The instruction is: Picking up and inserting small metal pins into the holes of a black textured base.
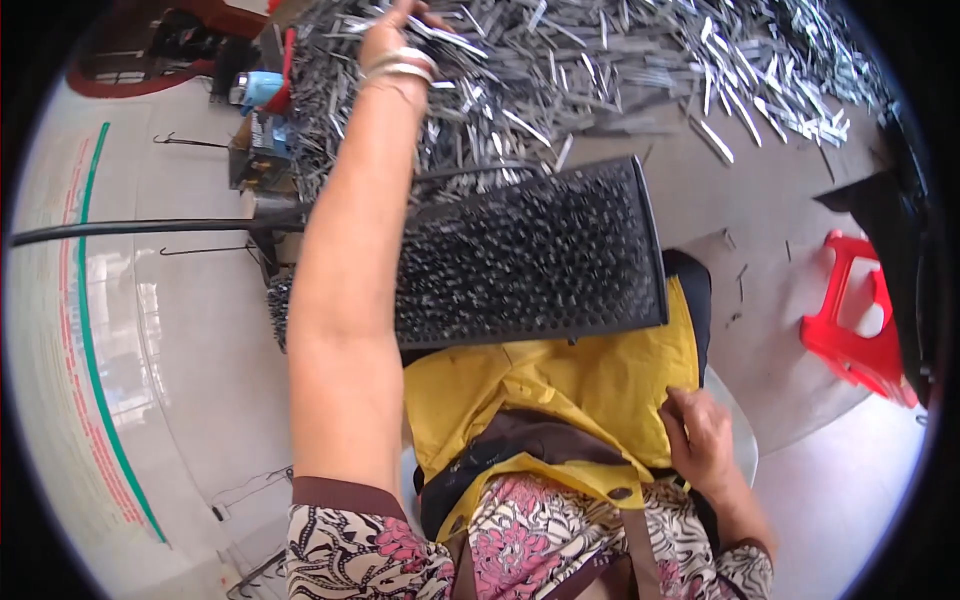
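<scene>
My left arm stretches forward over a black perforated rack (530, 250) whose many openings are packed with small dark pieces. At its end my left hand (395, 35) is among a big heap of loose, shiny grey metal-looking strips (600, 70). The picture's upper edge cuts off some of its fingers, and a strip lies just under the hand, so its grip is unclear. By the right edge of the yellow apron (620, 370) on my lap, my right hand (700, 435) is closed with its fingers curled. What it may hold is hidden.
A black rod (150, 230) sticks out leftward near the rack, with thin hooked wires (190, 142) around it. A light blue object (262, 90) stands by the heap's left side. A red plastic stool (850, 320) is at the right. A few dark bits lie right of the rack.
</scene>
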`<action>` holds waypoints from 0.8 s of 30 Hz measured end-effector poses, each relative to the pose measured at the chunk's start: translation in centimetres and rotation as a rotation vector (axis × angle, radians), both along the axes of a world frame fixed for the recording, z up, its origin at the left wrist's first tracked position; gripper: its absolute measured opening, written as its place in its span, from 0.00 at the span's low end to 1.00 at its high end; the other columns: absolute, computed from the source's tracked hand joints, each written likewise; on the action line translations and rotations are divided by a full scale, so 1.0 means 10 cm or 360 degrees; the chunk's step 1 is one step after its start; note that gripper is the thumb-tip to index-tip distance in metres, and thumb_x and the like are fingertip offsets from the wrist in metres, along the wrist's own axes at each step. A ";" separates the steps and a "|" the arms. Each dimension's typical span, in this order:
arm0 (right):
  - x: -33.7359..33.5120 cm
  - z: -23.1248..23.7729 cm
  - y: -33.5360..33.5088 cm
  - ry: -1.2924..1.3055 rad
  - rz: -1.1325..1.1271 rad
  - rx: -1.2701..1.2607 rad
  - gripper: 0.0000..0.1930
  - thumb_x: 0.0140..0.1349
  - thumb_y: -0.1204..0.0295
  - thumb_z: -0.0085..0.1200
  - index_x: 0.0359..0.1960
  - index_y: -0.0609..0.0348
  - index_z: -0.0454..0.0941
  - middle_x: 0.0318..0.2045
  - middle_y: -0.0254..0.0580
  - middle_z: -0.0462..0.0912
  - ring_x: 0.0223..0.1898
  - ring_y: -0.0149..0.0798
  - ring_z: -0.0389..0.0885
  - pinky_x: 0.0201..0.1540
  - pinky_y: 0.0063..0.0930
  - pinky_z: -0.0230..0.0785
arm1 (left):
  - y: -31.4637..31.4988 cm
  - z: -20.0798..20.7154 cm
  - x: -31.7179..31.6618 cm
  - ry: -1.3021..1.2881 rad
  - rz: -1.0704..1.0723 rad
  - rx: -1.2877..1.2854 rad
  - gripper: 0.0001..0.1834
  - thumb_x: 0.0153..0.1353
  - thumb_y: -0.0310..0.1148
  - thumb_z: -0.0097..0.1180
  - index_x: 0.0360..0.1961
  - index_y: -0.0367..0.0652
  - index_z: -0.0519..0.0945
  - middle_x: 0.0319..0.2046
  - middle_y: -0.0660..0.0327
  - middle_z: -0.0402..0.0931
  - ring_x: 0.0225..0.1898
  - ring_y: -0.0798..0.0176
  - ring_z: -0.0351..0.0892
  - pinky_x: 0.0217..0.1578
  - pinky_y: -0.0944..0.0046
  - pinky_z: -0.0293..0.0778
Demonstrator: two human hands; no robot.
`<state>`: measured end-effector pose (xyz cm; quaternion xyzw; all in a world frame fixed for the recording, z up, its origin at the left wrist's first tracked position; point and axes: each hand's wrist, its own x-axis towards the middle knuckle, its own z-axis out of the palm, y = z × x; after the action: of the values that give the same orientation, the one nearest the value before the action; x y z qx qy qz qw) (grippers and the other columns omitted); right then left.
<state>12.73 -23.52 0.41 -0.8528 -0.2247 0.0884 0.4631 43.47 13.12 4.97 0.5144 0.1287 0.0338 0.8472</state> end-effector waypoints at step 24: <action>-0.28 0.14 0.28 0.0597 -0.0385 0.1187 0.12 0.55 0.80 0.49 0.42 0.70 0.70 0.29 0.44 0.78 0.28 0.30 0.77 0.30 0.21 0.70 | -1.14 0.30 -3.32 0.0167 -0.0477 -0.0536 0.10 0.49 0.22 0.53 0.33 0.41 0.68 0.22 0.59 0.69 0.17 0.64 0.69 0.19 0.62 0.66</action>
<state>9.93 -20.70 1.85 -0.6164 -0.0517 0.0996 0.7794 10.29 1.76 7.99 0.3802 0.0986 -0.1411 0.9087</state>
